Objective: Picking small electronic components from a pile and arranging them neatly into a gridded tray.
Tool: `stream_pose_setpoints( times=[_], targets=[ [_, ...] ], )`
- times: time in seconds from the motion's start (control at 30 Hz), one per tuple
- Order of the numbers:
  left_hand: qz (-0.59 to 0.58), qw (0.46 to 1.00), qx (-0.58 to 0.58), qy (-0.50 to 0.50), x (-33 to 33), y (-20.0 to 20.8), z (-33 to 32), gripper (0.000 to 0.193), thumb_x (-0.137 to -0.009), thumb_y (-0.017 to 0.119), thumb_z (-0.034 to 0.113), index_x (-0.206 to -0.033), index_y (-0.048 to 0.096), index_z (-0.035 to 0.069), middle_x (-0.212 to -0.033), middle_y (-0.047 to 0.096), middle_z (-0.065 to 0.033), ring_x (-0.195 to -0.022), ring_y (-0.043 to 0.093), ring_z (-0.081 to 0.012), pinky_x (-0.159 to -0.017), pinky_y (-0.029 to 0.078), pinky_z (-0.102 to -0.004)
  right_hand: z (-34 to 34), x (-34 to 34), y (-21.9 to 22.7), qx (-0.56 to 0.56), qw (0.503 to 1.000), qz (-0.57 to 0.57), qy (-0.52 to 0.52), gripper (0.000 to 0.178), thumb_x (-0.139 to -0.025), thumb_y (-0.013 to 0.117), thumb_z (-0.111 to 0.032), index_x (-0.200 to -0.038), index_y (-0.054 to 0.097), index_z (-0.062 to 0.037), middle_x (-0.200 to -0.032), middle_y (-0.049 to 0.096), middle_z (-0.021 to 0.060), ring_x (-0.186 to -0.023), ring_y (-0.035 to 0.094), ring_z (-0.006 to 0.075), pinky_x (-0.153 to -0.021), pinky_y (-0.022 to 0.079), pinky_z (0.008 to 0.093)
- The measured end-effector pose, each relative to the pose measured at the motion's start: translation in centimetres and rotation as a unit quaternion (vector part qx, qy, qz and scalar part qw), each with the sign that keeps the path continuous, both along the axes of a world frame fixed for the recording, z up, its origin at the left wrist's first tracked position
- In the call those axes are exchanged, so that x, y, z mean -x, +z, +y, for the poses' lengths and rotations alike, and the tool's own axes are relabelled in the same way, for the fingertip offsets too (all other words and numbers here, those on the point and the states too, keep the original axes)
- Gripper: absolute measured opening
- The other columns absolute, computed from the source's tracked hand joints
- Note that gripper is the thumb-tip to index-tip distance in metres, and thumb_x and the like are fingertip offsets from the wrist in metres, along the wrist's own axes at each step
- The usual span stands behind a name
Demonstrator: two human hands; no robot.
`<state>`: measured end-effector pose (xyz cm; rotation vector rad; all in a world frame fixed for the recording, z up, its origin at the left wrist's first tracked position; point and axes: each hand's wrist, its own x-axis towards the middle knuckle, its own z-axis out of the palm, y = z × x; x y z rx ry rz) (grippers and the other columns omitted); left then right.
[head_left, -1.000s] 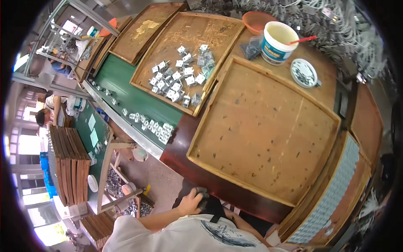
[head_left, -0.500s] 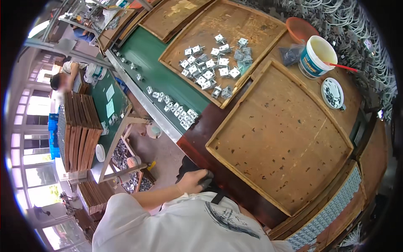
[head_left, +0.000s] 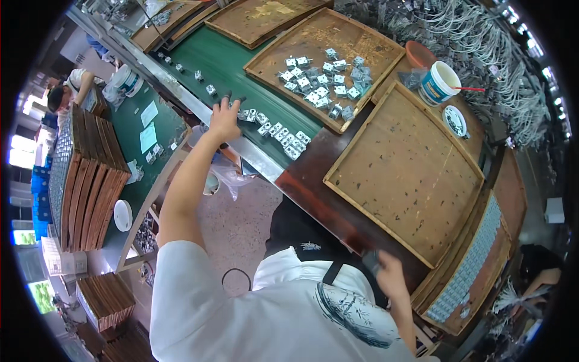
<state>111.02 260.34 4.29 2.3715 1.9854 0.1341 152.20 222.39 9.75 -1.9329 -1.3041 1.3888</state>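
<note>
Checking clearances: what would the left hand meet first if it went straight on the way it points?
The left hand would probably meet the green surface just ahead; its height above it is unclear.

A green flat conveyor belt (head_left: pixel 217 63) carries small boxy silver metal parts (head_left: pixel 279 133) in an uneven line along its near side (bunched toward the right end). A shallow brown wooden tray (head_left: pixel 362 39) overlies its far side. Right of it, a glossy dark-red tabletop (head_left: pixel 325 202) lies under another rimmed, speckled brown wooden tray (head_left: pixel 377 222).
</note>
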Motion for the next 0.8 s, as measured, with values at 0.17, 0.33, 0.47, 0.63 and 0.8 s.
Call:
stream_pose_setpoints(
  times=[0.17,0.33,0.47,0.63,0.8],
  targets=[
    [-0.05,0.991,0.126,-0.005,1.2,-2.6,2.6,0.089,-0.06,0.079,0.017,-0.139,0.039,0.027,-0.144,0.035,-0.0188,-0.127,0.04,-0.0464,-0.1,0.042,-0.0543,15.3,9.3,2.4,-0.177,0.972,-0.098,0.122,0.06,-0.079,0.076,-0.039,-0.123,0.058,-0.0018,-0.115,0.061,0.0198,-0.101,0.062,0.0317,-0.088,0.049,0.0407],
    [-0.085,0.989,0.116,-0.025,0.7,-3.8,1.7,0.088,-0.06,0.078,0.016,-0.139,0.039,0.024,-0.141,0.037,-0.0214,-0.124,0.041,-0.0474,-0.099,0.043,-0.0539,26.6,16.7,-2.6,-0.178,0.909,-0.316,0.206,0.082,-0.069,0.079,-0.041,-0.135,0.043,-0.0076,-0.135,0.043,0.0257,-0.124,0.043,0.0429,-0.1,0.045,0.0493],
    [-0.141,0.982,0.082,-0.097,-2.4,-4.4,0.2,0.081,-0.06,0.073,0.01,-0.136,0.044,0.018,-0.133,0.043,-0.0228,-0.116,0.044,-0.0479,-0.097,0.045,-0.0514,30.5,19.3,-6.9,-0.195,0.919,-0.32,0.122,0.073,-0.063,0.081,-0.025,-0.128,0.051,-0.011,-0.124,0.049,0.0176,-0.123,0.044,0.0405,-0.089,0.052,0.0481],
    [-0.241,0.968,0.06,-0.029,-5.0,-2.9,0.0,0.071,-0.059,0.078,0.012,-0.127,0.055,0.013,-0.123,0.055,-0.0147,-0.109,0.051,-0.0418,-0.094,0.047,-0.0469,32.8,19.1,-6.6,-0.161,0.928,-0.311,0.125,0.063,-0.066,0.076,-0.018,-0.126,0.057,-0.0191,-0.125,0.05,0.0104,-0.117,0.049,0.039,-0.087,0.053,0.0465],
    [-0.318,0.945,0.045,-0.054,-6.0,-4.4,0.2,0.071,-0.058,0.08,0.014,-0.125,0.055,0.01,-0.118,0.055,-0.0165,-0.108,0.051,-0.0418,-0.093,0.046,-0.0464,32.2,17.0,-6.4,-0.197,0.942,-0.255,0.098,0.06,-0.065,0.076,-0.025,-0.121,0.058,-0.0131,-0.116,0.057,0.0125,-0.108,0.055,0.037,-0.089,0.049,0.0464]
  ],
)
